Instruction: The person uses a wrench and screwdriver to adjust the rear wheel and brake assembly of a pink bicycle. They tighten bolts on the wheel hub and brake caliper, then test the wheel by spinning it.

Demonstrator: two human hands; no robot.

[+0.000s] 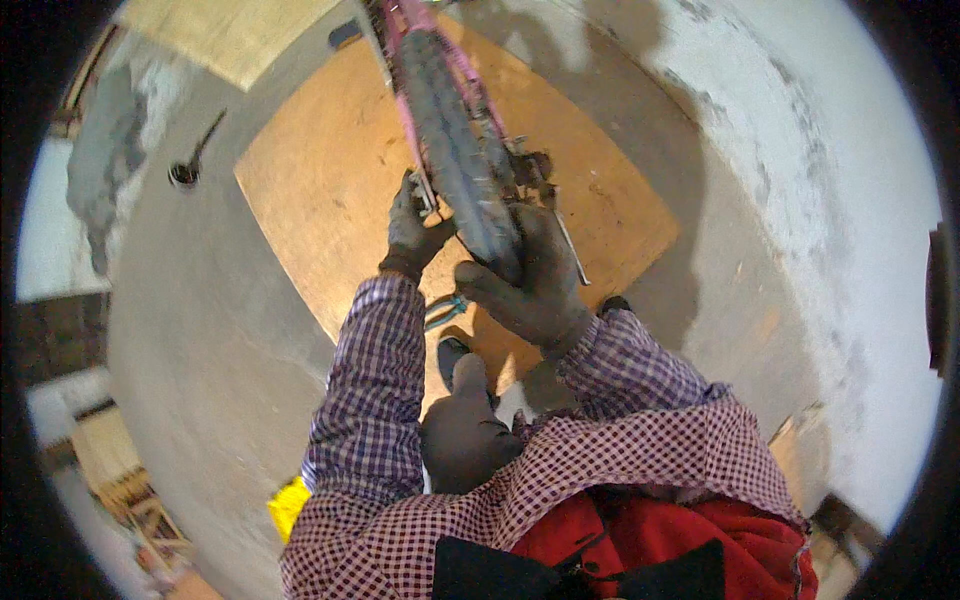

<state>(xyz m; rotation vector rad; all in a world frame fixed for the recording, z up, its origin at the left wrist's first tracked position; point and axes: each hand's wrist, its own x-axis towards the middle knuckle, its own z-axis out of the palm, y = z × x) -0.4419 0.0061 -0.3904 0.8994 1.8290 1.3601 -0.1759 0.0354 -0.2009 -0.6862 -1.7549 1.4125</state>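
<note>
A bicycle with a pink frame (465, 65) stands on the board in front of me, its dark knobbly tyre (440, 110) pointing toward me. My right hand (535, 285), in a dark glove, is wrapped around the near end of the tyre, thumb on the left side. To the left of the wheel, my gloved left hand (412, 230) has its fingers bent at a metal part (428, 195) by the frame's end; what they grip is partly hidden. A gear mechanism (530, 170) shows right of the tyre. Teal-handled pliers (445, 311) lie below, between my forearms.
Under the bicycle lies an orange-brown wooden board (310, 190) on a grey concrete floor (220, 330). A small dark pot with a brush-like handle (186, 174) sits at left. A pale sheet (235, 35) lies far left, a white wall (850, 200) rises right, and something yellow (289, 507) is near my left elbow.
</note>
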